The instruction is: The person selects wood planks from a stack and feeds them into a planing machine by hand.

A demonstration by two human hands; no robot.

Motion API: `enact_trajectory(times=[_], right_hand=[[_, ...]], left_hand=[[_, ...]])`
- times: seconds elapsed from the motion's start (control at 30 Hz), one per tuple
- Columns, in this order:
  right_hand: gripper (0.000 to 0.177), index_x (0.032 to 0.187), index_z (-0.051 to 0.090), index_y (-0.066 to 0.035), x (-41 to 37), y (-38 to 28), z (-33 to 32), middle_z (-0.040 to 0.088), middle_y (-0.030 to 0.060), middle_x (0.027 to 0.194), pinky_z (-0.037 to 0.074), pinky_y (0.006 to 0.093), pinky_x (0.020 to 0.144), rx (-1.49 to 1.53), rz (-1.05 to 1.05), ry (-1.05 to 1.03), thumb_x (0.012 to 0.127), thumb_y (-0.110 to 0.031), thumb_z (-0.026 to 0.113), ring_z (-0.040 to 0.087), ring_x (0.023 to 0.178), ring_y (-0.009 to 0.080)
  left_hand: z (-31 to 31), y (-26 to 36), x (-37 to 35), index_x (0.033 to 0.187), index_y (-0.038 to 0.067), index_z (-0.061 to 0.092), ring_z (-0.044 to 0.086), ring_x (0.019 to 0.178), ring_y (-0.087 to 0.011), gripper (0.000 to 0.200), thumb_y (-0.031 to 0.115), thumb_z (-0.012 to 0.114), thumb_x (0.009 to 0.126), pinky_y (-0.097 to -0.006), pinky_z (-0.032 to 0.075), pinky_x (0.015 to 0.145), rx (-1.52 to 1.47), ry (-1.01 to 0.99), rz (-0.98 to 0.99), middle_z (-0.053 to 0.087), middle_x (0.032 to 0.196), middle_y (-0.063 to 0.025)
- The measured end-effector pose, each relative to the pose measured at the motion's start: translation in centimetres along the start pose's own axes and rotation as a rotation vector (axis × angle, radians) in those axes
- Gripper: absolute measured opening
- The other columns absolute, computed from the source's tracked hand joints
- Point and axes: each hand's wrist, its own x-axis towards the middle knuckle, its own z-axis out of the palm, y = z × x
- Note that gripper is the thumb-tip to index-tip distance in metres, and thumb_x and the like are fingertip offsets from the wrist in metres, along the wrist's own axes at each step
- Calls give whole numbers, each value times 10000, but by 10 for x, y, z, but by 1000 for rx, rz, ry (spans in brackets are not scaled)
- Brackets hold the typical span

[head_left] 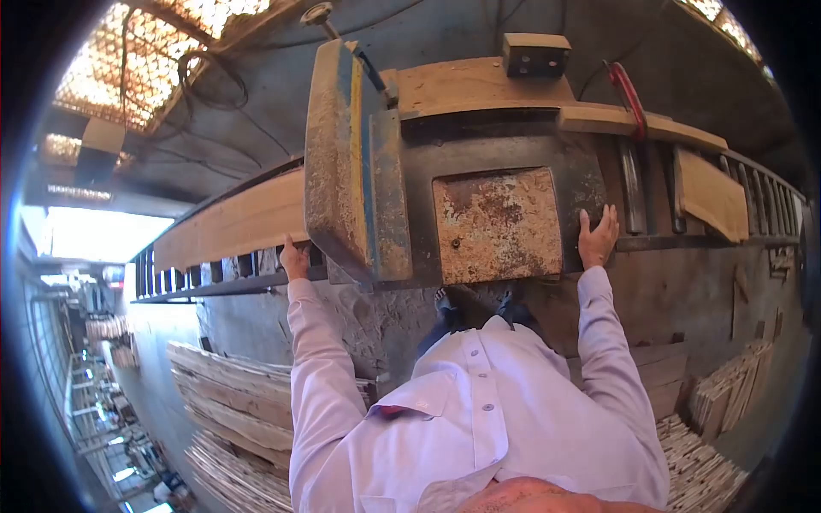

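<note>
- Nearest, two shirt sleeves [323, 385] reach forward, and two feet [506, 306] peek out, partly hidden beneath the table [419, 175].
- Left hand [294, 259] now: partly curled at the near edge of one long board [231, 221], thumb side up; how firmly it grips, I can't tell.
- And the right hand [598, 237]: open, fingers spread and pointing away, holding nothing, at the table's edge beside one square, sawdust-covered plate [499, 227].
- The long board lies over the left rollers [217, 271], its inner end cut off from view by the dusty housing [332, 162].
- Farther out, one red clamp [629, 101] crosses one wood strip [684, 130]; one block [536, 56] shows two shiny spots, too small to make out.
</note>
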Motion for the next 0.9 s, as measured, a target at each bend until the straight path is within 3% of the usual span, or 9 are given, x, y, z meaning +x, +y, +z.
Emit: enact_trajectory(times=[0.17, 0.33, 0.43, 0.53, 0.63, 0.73, 0.77, 0.83, 0.9], right_hand=[[787, 1477, 411, -22, 1, -7, -3, 346, 176, 1579, 203, 464, 1220, -100, 23, -3, 943, -579, 569, 295, 1474, 321], [813, 1483, 409, -36, 3, -8, -2, 348, 167, 1581, 202, 478, 1216, -91, 29, -7, 930, -610, 567, 301, 1470, 322], [803, 1484, 415, -49, 0, -8, 0, 353, 163, 1580, 205, 480, 1212, -81, 36, -9, 929, -608, 571, 302, 1469, 325], [790, 1481, 423, -55, -1, -4, -3, 358, 162, 1578, 210, 474, 1210, -85, 36, -8, 930, -603, 571, 302, 1468, 327], [780, 1476, 427, -53, 3, -4, -1, 358, 167, 1577, 213, 469, 1209, -84, 34, 3, 932, -595, 569, 304, 1467, 328], [783, 1474, 429, -48, -2, -3, -2, 354, 173, 1578, 213, 466, 1209, -72, 35, 1, 930, -595, 569, 306, 1467, 325], [787, 1473, 429, -47, -1, -3, -2, 354, 174, 1578, 213, 466, 1210, -63, 34, 3, 928, -597, 572, 307, 1467, 323], [798, 1474, 429, -46, -1, -2, -7, 355, 176, 1576, 214, 467, 1210, -57, 39, 11, 922, -603, 577, 307, 1467, 320], [811, 1475, 428, -45, -1, -4, -8, 359, 177, 1573, 215, 467, 1210, -60, 53, 15, 915, -610, 581, 306, 1468, 317]], left_hand=[[-14, -20, 6, 1105, 4, 599, 650, 864, -279, 282, 267, 622, 1003, -478, 593, 732, 584, -141, 355, 650, 979, -112], [15, -52, -40, 1090, 18, 616, 650, 843, -258, 236, 240, 600, 1012, -455, 592, 708, 922, -187, 578, 651, 933, -102], [24, -62, -72, 1091, 27, 623, 654, 845, -251, 216, 227, 588, 1017, -443, 590, 703, 1080, -451, 811, 654, 921, -99], [17, -36, -64, 1092, 36, 630, 658, 848, -243, 199, 213, 576, 1021, -431, 589, 698, 1089, -819, 914, 656, 908, -96], [-5, -10, -39, 1090, 31, 639, 662, 861, -239, 217, 226, 567, 1027, -426, 585, 713, 759, -735, 444, 662, 895, -94], [-34, -10, 5, 1086, 21, 650, 666, 880, -238, 254, 252, 558, 1034, -425, 581, 740, -197, -667, 65, 670, 881, -93], [-37, -9, 16, 1084, 17, 653, 668, 887, -237, 266, 260, 555, 1037, -424, 579, 748, -108, -629, 111, 673, 877, -92], [-36, -6, 12, 1096, 7, 644, 661, 905, -231, 297, 284, 553, 1038, -424, 578, 762, 500, -347, 252, 673, 939, -97], [-9, -3, 11, 1104, 7, 639, 657, 907, -223, 306, 294, 558, 1036, -416, 577, 757, 530, -147, 216, 670, 990, -98]])
